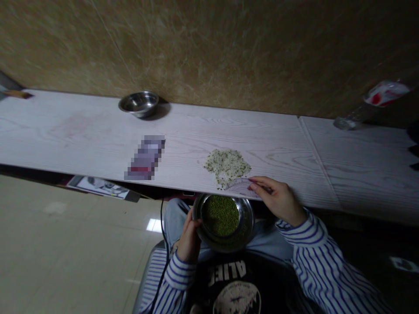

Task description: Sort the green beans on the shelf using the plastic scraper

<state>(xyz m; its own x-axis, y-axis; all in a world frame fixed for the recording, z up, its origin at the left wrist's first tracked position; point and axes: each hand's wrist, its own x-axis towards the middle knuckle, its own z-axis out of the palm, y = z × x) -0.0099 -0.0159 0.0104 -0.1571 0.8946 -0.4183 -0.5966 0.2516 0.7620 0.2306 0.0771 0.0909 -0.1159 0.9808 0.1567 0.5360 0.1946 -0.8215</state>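
A steel bowl (248, 237) of small green beans (221, 216), which look like mung beans, sits in my lap just below the table edge. Its left rim is gripped by my left hand (190, 235), thumb over the edge. My right hand (278, 196) pinches a clear plastic protractor (240, 186) that lies nearly flat at the table's front edge. The protractor touches the near side of a loose pile of white grains mixed with green beans (227, 165). This pile is spread on the white wood-grain table (186, 152), directly beyond the bowl.
A second steel bowl (139, 104) stands near the wall at back left. A blurred-out flat object, perhaps a phone (146, 158), lies left of the pile. On the right, a clear bottle (369, 107) stands tilted in view. Papers (101, 186) rest on a shelf below the table.
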